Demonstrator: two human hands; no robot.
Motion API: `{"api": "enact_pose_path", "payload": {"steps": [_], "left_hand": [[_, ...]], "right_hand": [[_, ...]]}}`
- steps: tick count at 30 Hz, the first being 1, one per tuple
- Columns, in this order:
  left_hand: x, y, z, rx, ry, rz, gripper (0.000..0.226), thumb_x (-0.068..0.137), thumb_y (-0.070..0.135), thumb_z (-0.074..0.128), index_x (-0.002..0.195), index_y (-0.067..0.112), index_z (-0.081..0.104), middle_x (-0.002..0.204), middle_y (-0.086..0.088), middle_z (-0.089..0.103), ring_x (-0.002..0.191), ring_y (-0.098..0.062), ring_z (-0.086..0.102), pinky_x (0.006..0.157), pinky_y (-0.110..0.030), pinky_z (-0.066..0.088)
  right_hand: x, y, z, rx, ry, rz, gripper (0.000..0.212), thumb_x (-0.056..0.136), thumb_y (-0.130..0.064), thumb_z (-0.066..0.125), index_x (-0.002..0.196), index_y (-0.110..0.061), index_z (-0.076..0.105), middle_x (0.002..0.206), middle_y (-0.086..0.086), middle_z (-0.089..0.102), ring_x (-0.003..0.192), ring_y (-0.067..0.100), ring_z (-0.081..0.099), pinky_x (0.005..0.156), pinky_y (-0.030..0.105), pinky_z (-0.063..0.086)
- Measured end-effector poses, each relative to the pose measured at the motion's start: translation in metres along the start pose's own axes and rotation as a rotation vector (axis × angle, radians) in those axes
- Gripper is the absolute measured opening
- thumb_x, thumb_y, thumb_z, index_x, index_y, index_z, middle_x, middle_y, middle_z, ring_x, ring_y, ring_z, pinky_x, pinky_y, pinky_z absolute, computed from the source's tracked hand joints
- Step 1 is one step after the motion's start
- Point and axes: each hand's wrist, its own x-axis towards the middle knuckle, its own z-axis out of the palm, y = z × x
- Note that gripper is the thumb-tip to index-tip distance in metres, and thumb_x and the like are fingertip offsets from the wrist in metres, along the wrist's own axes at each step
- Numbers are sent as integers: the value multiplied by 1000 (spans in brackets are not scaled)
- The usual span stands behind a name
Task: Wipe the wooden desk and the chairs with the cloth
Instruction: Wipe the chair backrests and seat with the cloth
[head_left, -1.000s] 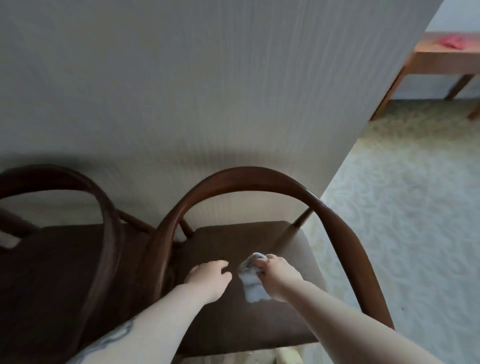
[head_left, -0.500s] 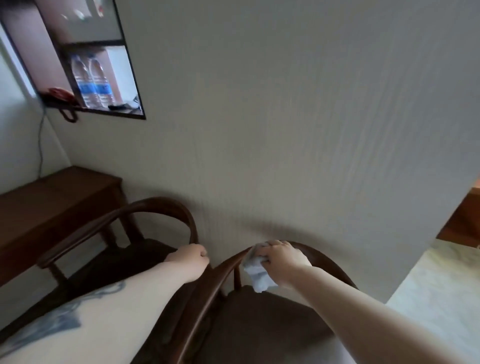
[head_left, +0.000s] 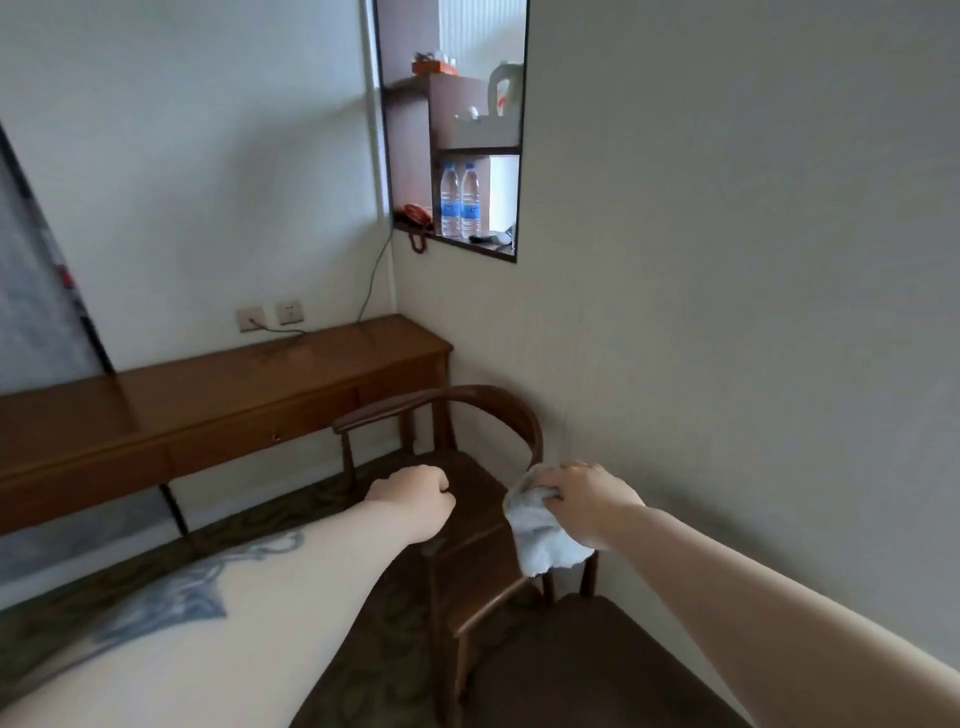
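the right hand (head_left: 587, 501) is closed around a pale grey cloth (head_left: 540, 530), fingers curled over its top while the rest of it hangs down in a loose fold below the fist. the cloth sits at the near end of the curved back rail of the far chair (head_left: 467, 410), by the right wall (head_left: 753, 260); whether it presses on the wood cannot be told.

the left hand (head_left: 410, 501) is curled into a loose fist with nothing seen in it, hovering above that chair's dark seat, just left of the cloth. a blue-grey tattoo (head_left: 171, 603) runs along the left forearm.

a second chair, the near chair (head_left: 582, 670), shows its dark seat at the bottom right, under the right forearm, just beside the far one.

the desk (head_left: 218, 405), long and brown with a drawer front, stands along the far wall to the left, well apart from both hands. two sockets (head_left: 270, 314) sit on the wall above it, with a cable trailing onto the top.

high on the right wall a niche (head_left: 452, 130) holds two water bottles (head_left: 460, 200), a red phone (head_left: 415, 215) and a kettle (head_left: 506, 91). patterned dark carpet (head_left: 291, 514) covers the floor between desk and chairs.
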Motion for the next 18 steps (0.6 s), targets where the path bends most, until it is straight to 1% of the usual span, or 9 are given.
{"api": "enact_pose_path", "payload": {"steps": [2,4,7,9,12,14,15,17,18], "left_hand": [[-7,-17,-5,-24,11,-37,40,100,35,40,138,27,47,138,0,51,118,-24,53,101,-39,43],[-12,-36,-13,-62,29,-69,39,99,34,42,136,26,49,137,-1,52,116,-23,54,99,-39,45],[-19,-68,-27,-119,64,-101,38,99,31,43,135,23,51,138,-2,51,120,-23,52,101,-37,45],[-31,-95,-41,-152,88,-131,37,99,30,43,135,22,51,138,-1,51,121,-22,51,101,-36,45],[-59,-148,-69,-173,129,-176,36,100,30,42,134,21,52,136,1,52,120,-22,52,99,-31,43],[-85,-196,-92,-144,169,-245,36,100,32,41,134,23,52,135,2,52,120,-22,51,93,-27,41],[-100,-224,-102,-116,185,-287,36,100,33,41,133,24,52,135,2,52,119,-22,51,93,-29,42],[-125,-270,-121,-61,190,-367,35,99,35,40,131,26,53,132,1,54,115,-23,53,94,-35,44],[-137,-296,-131,-38,193,-406,34,100,35,40,128,26,55,129,1,56,113,-23,54,93,-36,45]], "right_hand": [[2,-18,2,-24,-5,-53,37,101,-30,37,132,-46,48,129,-3,50,114,24,50,90,37,49],[5,-36,-1,-62,-15,-106,38,101,-28,36,134,-43,48,129,-2,50,115,23,49,89,36,48],[14,-69,-9,-62,-20,-154,41,100,-22,36,133,-43,49,118,-3,52,108,22,52,78,33,47],[23,-99,-11,-57,-33,-170,43,100,-20,37,133,-43,49,115,-3,52,105,23,53,77,34,49],[38,-155,-7,-50,-40,-228,43,99,-19,37,132,-42,52,124,0,53,107,24,54,84,37,52],[47,-204,-2,-30,-33,-284,44,97,-16,38,127,-41,58,125,0,55,106,25,55,83,36,52],[49,-232,2,-17,-33,-313,45,96,-15,39,125,-41,60,125,-1,55,105,24,56,85,36,51],[50,-282,10,-22,-8,-365,43,95,-16,40,124,-41,61,129,-5,52,113,23,52,97,41,45],[52,-310,16,-49,14,-407,42,96,-19,40,127,-40,59,134,-5,49,121,22,46,106,43,36]]}}
